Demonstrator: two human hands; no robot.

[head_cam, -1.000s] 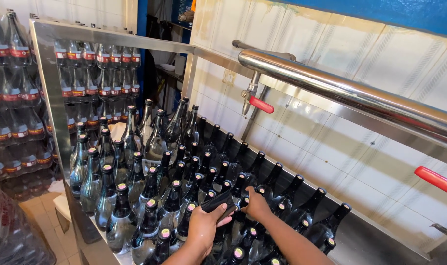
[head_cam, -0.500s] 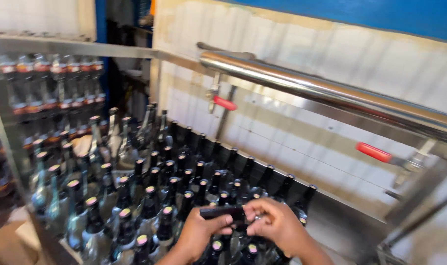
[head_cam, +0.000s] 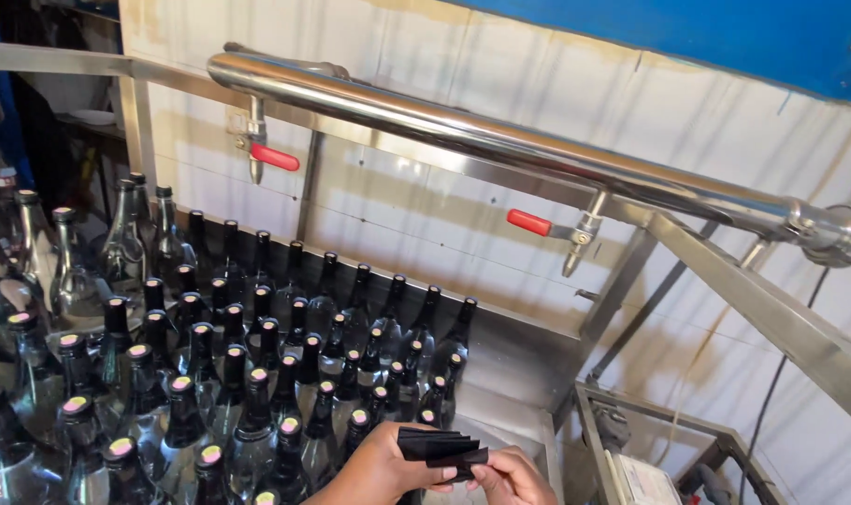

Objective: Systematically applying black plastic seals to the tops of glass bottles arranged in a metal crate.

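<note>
Both hands on a stack of black cap sleeves, low centre of view.

Big steel pipe [head_cam: 500, 140] w/ red-handled taps [head_cam: 528, 222] runs above; crowd of dark capped glass bottles [head_cam: 229, 374] fills steel surface [head_cam: 514, 374] at left. Left hand [head_cam: 379, 466] grip clamped round the fanned black plastic sleeve stack [head_cam: 437, 445]; right hand [head_cam: 512, 477] fingertips pinch its lower right edge, just beside nearest bottles.

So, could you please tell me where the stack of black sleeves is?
Bottom centre of the head view, held between both hands, just right of the capped bottles.
</note>
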